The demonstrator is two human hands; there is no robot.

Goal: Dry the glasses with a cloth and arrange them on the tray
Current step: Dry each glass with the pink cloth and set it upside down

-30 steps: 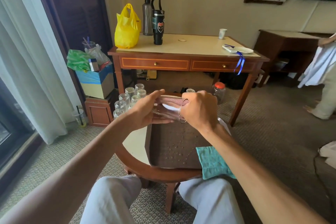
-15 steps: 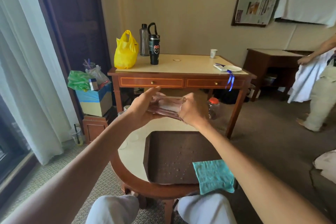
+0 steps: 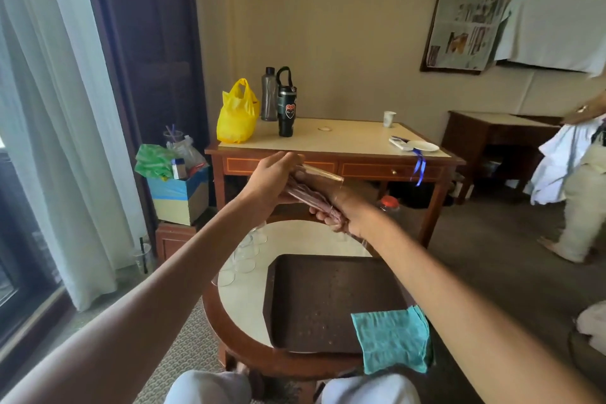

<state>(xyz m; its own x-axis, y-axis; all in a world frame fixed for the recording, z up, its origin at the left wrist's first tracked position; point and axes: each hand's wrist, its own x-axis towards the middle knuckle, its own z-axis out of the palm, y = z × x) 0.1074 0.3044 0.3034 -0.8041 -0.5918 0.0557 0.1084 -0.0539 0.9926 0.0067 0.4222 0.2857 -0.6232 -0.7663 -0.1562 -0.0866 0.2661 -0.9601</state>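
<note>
While the view tilted upward over the preceding second, the glass (image 3: 316,188) was lifted from just above the far edge of the tray (image 3: 311,305) to a position well clear of it. It remained held on its side between both hands. It now lay tilted, its left end higher than its right. The left grip (image 3: 272,179) was closed over the higher end, with the fingers laid across the top. The right grip (image 3: 339,211) was clamped round the lower end, with the fingers curled beneath. Which end was the mouth could not be told.

The teal cloth (image 3: 392,338) had not moved. It lay draped over the near right corner of the tray and the edge of the tabletop (image 3: 242,315), touched by neither grip. The tray carried water droplets and no glass. The other glasses (image 3: 244,261) stood clustered on the tabletop just left of the tray.

The lift probably served to inspect or drain the glass, since the cloth was not in use. Drying had apparently not begun, and arrangement on the tray remained wholly undone. One grip would have to release the glass to fetch the cloth, and a wet glass held one-handed could slip.
</note>
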